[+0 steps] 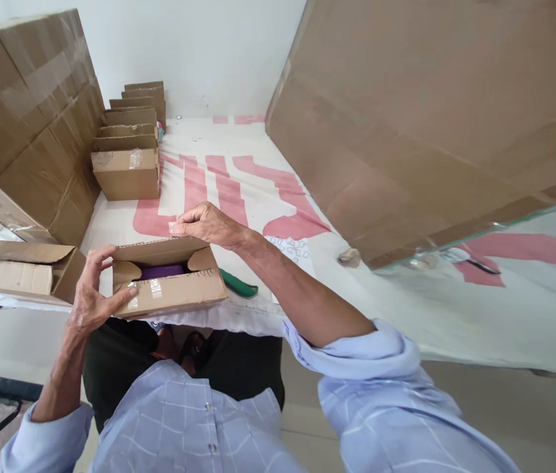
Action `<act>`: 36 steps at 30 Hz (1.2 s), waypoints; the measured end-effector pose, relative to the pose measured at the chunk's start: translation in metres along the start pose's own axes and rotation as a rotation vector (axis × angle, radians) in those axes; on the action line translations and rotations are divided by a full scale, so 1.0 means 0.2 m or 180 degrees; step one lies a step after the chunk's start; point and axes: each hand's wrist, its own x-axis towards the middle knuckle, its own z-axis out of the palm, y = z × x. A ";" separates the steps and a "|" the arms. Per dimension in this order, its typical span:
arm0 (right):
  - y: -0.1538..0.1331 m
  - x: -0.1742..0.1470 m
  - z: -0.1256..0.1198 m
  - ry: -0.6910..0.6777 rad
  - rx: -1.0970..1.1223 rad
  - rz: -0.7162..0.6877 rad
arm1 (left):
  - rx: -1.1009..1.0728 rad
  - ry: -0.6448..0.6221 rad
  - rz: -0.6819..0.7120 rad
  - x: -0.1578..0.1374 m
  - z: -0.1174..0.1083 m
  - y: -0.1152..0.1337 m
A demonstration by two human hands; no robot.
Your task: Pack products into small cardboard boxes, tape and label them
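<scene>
A small open cardboard box (186, 295) sits at the table's front edge, with clear tape on its front. Inside it lies a purple item (160, 271), partly hidden by the side flaps. My left hand (94, 292) grips the box's left end, thumb on the front wall and fingers behind. At the top edge of the raised back flap, my right hand (204, 222) is closed in a pinch; a pale bit shows at the fingertips, too small to name. A green curved object (239, 284) lies just right of the box.
Another open cardboard box (16, 272) lies at left. Several small boxes (127, 174) stand in a row behind, beside stacked large cartons (36, 118). A huge carton (430, 125) fills the right. A printed sheet (292, 253) and a magnifier-like object (468, 258) lie on the white cloth (347, 309).
</scene>
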 end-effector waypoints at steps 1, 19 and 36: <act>0.01 0.00 0.00 -0.0030 -0.0017 0.0009 | 0.0027 0.0073 0.0018 -0.01 0.00 0.00; 0.15 -0.08 0.06 0.1094 0.1074 0.0680 | 0.0397 -0.0287 0.0484 0.04 0.01 0.13; 0.06 -0.15 -0.02 0.1711 0.1376 -0.0422 | 0.0825 -0.0601 0.0547 0.01 -0.01 0.16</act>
